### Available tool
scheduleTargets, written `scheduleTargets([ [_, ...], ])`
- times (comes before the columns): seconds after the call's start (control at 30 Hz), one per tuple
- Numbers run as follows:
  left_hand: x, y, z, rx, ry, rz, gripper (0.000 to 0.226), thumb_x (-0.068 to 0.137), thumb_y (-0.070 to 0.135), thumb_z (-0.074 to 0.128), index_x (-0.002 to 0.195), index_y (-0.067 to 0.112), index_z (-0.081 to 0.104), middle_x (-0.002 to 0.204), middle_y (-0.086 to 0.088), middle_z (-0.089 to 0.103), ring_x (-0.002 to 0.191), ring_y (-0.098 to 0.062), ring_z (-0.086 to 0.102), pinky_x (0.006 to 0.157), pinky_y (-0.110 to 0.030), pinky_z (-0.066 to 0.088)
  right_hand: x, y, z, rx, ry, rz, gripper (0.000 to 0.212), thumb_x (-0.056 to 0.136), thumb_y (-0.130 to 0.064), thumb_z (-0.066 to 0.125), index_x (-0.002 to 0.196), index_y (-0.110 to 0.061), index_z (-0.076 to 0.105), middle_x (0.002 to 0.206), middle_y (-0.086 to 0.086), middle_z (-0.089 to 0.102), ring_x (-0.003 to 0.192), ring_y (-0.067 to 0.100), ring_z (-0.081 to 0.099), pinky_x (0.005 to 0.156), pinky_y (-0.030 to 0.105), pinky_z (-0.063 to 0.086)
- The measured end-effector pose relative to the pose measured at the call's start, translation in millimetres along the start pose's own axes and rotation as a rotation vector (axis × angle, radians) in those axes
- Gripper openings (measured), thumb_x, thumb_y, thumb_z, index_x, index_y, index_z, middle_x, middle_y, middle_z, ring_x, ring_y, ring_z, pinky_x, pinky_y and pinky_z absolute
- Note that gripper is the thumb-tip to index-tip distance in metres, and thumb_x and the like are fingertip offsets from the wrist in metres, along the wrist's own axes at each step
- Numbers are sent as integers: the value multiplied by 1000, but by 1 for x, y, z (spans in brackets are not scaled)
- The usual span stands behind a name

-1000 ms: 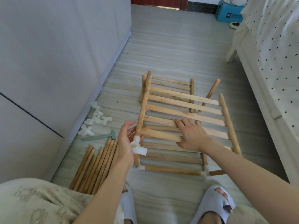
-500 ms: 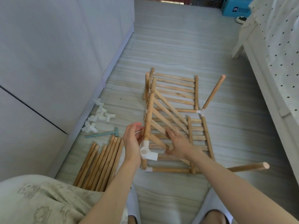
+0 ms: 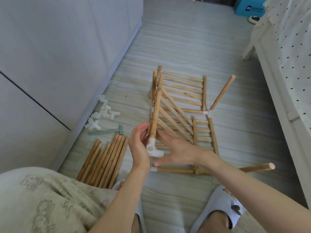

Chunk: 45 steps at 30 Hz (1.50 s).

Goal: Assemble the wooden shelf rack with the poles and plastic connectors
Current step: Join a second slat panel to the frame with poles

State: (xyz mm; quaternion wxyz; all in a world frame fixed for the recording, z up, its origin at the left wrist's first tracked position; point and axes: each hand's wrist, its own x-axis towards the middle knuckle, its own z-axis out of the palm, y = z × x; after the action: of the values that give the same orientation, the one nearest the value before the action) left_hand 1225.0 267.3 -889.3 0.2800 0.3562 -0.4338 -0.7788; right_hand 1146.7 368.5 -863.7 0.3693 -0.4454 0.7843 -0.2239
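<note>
We look down on a slatted shelf panel (image 3: 170, 113) tipped up on edge above the floor (image 3: 185, 44), its near corner capped by a white plastic connector (image 3: 154, 149). Our left hand (image 3: 139, 147) curls round the panel's side pole just above that connector, thumb and fingers wrapped on the wood. Our right hand (image 3: 176, 150) lies spread with straight fingers against the slats at about three o'clock from the connector, gripping nothing as far as we can tell, though the fingertips are partly hidden behind the pole. Beneath the panel, a second slatted panel (image 3: 185, 86) and a frame of poles (image 3: 212, 132) joined with white corner pieces lie flat on the floor. At nine o'clock from the left hand a bundle of loose poles (image 3: 104, 162) lies side by side; at ten o'clock a small green mallet (image 3: 107, 132) lies near a heap of spare connectors (image 3: 102, 115) by the grey cabinet (image 3: 50, 64).
</note>
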Motion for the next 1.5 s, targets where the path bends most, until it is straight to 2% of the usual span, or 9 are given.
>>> scheduleTargets([
  [0.1,3,3,2,23,14,45,24,94,18,41,94,13,64,103,-10,68,100,-20,65,80,-26,50,9,-4,-1,-21,30,1,96,71,-43,76,147,-24,21,147,-7,26,135,7,24,113,31,26],
  [0.27,9,0,3,34,-5,39,20,94,20,43,90,18,63,97,-8,66,98,-23,62,83,-32,48,18,-4,-9,135,-54,5,88,71,-33,79,142,-25,29,144,-12,33,128,-2,30,98,10,23],
  [0.5,11,-5,6,29,-5,64,12,74,34,53,73,23,56,87,-12,53,83,-23,54,73,-33,44,19,0,-13,-23,41,-62,77,67,-44,79,134,-32,42,135,-12,42,120,2,35,88,5,28],
  [0.63,15,-11,10,42,31,62,11,80,25,48,70,24,53,83,-9,49,78,-20,50,70,-29,42,18,4,-14,-46,67,-39,73,67,-48,78,132,-34,47,124,-10,52,113,6,42,91,20,38],
  [0.83,18,-18,13,120,87,116,10,91,6,45,81,8,46,72,8,45,62,1,46,59,-8,39,15,10,-20,-58,27,-66,80,67,-44,79,136,-22,46,128,-10,47,106,-1,34,79,-11,17],
  [1.03,21,-12,12,61,88,63,18,90,5,48,75,16,48,75,-2,48,68,-10,48,62,-18,43,20,6,-17,-118,-5,3,78,71,-51,73,138,-31,38,128,-9,47,113,7,41,90,19,35],
  [1.2,24,-9,10,133,-29,-201,14,94,16,48,93,16,62,75,4,62,66,-5,60,56,-18,49,15,16,-32,377,-191,128,77,74,-55,65,142,-35,34,145,-20,35,130,-3,33,106,21,26],
  [1.37,19,-10,3,170,-39,-166,18,96,18,45,95,13,63,72,4,60,54,2,56,48,-12,44,31,24,-37,617,355,372,34,95,-43,48,106,-14,64,103,7,69,94,15,65,90,31,52],
  [1.5,12,-13,1,196,-133,-201,24,98,26,40,87,13,57,69,1,51,66,-11,48,61,-27,37,56,1,-35,711,338,399,40,94,-45,48,106,-10,61,88,11,71,82,20,69,80,31,56],
])
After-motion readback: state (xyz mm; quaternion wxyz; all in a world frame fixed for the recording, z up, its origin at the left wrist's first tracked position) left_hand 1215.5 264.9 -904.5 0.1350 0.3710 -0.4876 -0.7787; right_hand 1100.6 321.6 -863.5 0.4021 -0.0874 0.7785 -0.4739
